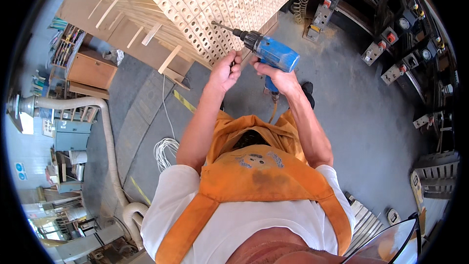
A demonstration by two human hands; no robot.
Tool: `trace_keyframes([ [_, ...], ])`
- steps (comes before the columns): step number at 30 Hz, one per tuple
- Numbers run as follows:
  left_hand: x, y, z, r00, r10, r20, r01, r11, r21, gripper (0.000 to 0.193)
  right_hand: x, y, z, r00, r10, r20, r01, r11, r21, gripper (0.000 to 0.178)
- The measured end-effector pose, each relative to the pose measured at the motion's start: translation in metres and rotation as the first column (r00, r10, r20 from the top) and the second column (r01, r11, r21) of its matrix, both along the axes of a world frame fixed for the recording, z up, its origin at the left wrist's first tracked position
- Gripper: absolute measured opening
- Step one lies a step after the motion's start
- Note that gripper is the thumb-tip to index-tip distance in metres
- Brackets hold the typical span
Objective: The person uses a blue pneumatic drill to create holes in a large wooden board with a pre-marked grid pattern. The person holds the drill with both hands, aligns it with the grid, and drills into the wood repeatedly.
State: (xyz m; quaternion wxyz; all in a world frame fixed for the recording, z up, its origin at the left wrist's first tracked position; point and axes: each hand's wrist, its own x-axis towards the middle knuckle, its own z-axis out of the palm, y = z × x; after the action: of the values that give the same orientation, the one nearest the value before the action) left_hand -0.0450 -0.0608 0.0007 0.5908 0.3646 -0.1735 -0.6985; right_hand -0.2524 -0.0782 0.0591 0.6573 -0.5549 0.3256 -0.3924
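A blue pistol-grip drill [277, 54] with a black chuck is held by its handle in my right hand [279, 76]. The drill bit [222, 26] points up and left, over a broad array of pale wooden blocks [195, 5] with round holes. Whether the bit touches the wood, I cannot tell. Beside the near corner of the blocks, my left hand [227, 72] is closed, its fingers curled around something small and dark that I cannot make out. An orange hose [273, 111] hangs from the bottom of the drill handle.
Thin wooden strips [168, 60] stick out left of the blocks. On the floor lie a coiled white cable [166, 151] and a beige ribbed duct [110, 142]. Machines with control boxes [320, 17] line the right side. A brown cabinet [91, 68] stands at left.
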Motion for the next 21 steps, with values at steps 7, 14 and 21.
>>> trace_keyframes([
  [7,0.001,0.014,-0.004,0.998,-0.065,0.002,0.065,0.998,-0.009,0.028,0.004,-0.003,-0.006,0.997,-0.03,0.072,0.032,0.999,-0.026,0.016],
  [14,-0.001,0.021,0.014,0.991,0.047,0.124,-0.042,0.998,-0.043,0.027,0.005,-0.003,-0.004,0.991,-0.012,0.132,0.011,1.0,0.008,0.019],
  [21,0.002,0.009,0.026,0.981,0.088,0.175,-0.07,0.992,-0.106,0.025,0.0,-0.007,-0.006,0.99,0.031,0.14,-0.032,0.999,0.007,0.023],
])
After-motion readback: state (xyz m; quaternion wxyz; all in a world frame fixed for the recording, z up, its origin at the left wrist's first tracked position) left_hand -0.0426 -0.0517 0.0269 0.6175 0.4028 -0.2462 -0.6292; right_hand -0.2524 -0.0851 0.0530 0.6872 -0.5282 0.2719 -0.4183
